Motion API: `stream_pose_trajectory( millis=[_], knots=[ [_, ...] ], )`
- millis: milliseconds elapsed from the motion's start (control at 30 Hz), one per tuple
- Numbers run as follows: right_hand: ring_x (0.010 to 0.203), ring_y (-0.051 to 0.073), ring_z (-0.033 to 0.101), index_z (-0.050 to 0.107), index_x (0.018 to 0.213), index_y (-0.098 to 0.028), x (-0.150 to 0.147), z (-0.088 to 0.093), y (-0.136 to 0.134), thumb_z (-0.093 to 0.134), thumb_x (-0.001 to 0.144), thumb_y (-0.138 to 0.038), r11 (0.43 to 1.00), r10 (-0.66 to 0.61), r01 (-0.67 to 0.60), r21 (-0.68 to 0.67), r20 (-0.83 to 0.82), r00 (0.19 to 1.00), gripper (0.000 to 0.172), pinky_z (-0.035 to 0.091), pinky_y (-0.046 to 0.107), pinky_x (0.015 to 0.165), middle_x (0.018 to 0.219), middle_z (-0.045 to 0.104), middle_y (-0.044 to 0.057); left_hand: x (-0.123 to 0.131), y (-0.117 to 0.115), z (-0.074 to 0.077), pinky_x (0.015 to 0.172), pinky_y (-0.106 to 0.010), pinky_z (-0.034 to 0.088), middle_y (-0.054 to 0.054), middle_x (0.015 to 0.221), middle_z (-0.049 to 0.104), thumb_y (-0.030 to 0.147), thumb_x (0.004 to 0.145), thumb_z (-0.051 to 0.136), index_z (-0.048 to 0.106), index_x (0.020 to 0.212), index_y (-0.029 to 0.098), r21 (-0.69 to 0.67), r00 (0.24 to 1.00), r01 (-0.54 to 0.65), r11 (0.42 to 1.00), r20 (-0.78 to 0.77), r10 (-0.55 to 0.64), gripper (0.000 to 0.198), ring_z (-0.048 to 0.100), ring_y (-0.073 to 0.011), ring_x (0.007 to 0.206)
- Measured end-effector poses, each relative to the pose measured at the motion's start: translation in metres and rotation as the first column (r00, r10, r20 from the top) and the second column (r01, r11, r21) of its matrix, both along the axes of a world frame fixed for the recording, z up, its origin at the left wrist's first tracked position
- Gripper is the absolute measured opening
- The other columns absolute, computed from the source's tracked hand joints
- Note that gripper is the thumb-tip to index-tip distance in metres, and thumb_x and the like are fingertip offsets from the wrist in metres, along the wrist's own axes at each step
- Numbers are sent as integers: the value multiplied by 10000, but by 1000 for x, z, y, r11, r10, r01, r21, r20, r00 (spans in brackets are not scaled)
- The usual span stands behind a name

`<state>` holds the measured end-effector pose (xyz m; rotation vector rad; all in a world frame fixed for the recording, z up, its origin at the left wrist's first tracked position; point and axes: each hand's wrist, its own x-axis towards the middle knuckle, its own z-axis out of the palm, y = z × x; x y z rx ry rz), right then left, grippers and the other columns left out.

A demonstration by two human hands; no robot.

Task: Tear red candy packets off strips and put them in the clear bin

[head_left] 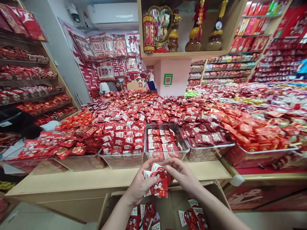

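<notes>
Several red and white candy packets (pixel 159 187) printed with cartoon figures are held in my left hand (pixel 141 185), its thumb pressed over their front. My right hand (pixel 179 172) touches the right side of the same bunch, thumb and fingers closed on its upper edge. Below both hands is an open cardboard box (pixel 172 204) with more such packets (pixel 192 217) lying inside. Just beyond the hands, a clear plastic bin (pixel 165 154) contains stacked red and white packets (pixel 154 139) in two columns.
More clear bins (pixel 124 159) heaped with red packets line the wooden counter (pixel 79 180). A pillar (pixel 174 75) with a shelf (pixel 187 55) rises behind them. A rack (pixel 26 78) stands left; a person's dark sleeve or hair shows at the left edge.
</notes>
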<state>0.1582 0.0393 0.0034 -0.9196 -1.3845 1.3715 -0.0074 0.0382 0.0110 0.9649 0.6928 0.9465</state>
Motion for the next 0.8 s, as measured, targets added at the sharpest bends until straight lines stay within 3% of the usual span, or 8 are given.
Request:
stream_pose_trajectory(
  millis=[133,300,400,500,567,700,800],
  knots=[
    [642,116,526,515,834,-159,1,-8,6,596,676,-390,997,-62,61,-49,-17,998,292,418,235,565,733,580,21,1,-1,-1,659,-241,453,-61,1052,607,148,646,634,465,1151,259,63,999,12,998,-40,-9,544,595,-164,769],
    [593,116,501,525,766,-152,12,-7,10,532,725,-404,956,-280,270,114,80,957,256,412,242,544,658,548,15,-4,7,-1,527,-209,430,-18,821,656,173,617,640,543,1046,242,-3,978,-122,992,-170,120,445,572,-122,567],
    [645,132,519,549,782,-153,16,-1,9,493,756,-365,954,-259,214,211,213,942,221,421,255,595,706,577,31,-8,12,-3,506,-197,404,4,659,633,263,629,644,603,859,185,27,946,-177,984,-272,178,246,544,-112,525],
    [678,140,523,570,773,-167,14,4,5,462,775,-306,951,-205,95,293,371,906,176,414,259,628,724,594,31,-8,13,-6,508,-181,373,4,646,619,320,626,655,615,805,157,129,920,-106,986,-364,147,246,517,-102,540],
    [698,145,524,573,785,-168,11,3,3,453,780,-298,943,-228,98,317,405,886,176,408,264,648,744,598,38,-6,11,-9,471,-175,337,14,594,589,339,624,651,617,758,144,167,889,-70,984,-437,137,239,477,-93,500],
    [646,133,511,544,869,-154,7,-5,4,480,761,-374,956,-256,188,225,328,909,253,403,238,585,720,580,31,-2,8,-9,456,-188,308,23,520,537,372,652,606,612,655,141,225,845,-57,973,-509,167,231,427,-96,463],
    [538,100,431,509,672,-154,4,-9,5,451,766,-424,966,-239,185,180,351,905,292,353,213,506,571,490,-14,0,8,-8,467,-188,304,27,522,532,367,665,592,616,642,153,266,841,-57,962,-507,190,217,418,-98,468]
  ],
)
